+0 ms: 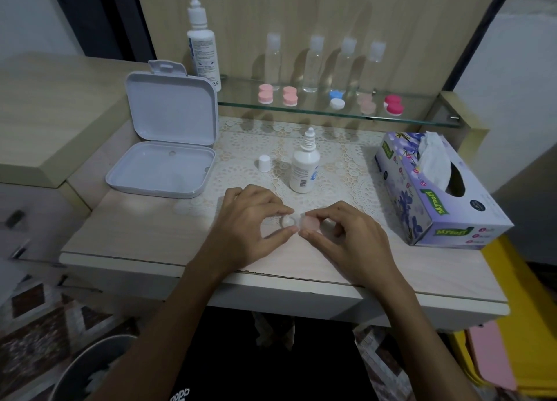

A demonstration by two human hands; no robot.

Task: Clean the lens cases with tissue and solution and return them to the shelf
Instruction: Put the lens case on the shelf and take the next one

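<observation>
Both hands hold a small lens case (294,221) just above the table's front middle. My left hand (250,225) pinches its open white cup between thumb and forefinger. My right hand (346,234) pinches the pale pink cap (310,222) on the other cup. A small solution bottle (304,167) stands uncapped behind the hands, its white cap (264,162) beside it on the lace mat. The tissue box (437,189) lies at the right. Several lens cases sit on the glass shelf (241,102): pink (265,93), pink (290,96), blue and white (337,99), pale pink (366,102), magenta (394,104).
An open white plastic box (168,147) stands at the left. A tall solution bottle (202,45) and several clear bottles (313,66) stand on the shelf. A round bin (90,367) is on the floor at lower left. The table edge (271,289) runs in front.
</observation>
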